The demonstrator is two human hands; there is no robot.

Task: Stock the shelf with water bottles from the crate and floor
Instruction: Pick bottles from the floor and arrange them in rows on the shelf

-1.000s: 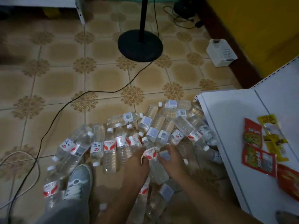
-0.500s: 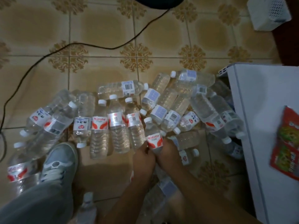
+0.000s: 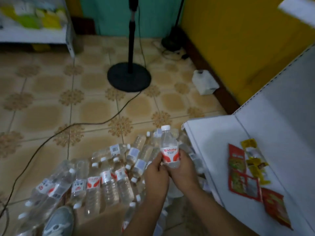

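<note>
Dim indoor light with a warm yellow cast. The brightest patch is the white shelf (image 3: 221,133) to my right; a soft shadow darkens its surface near its left corner. Away from the shelf, the lower left corner of the view falls into deep gloom, where the bottles on the floor (image 3: 105,181) lose detail. My hands (image 3: 170,169), just left of the shelf, are underlit but fairly sharp. Above the shelf, the upper right corner smears with motion blur. The far edges bend outward from the wide lens.
</note>
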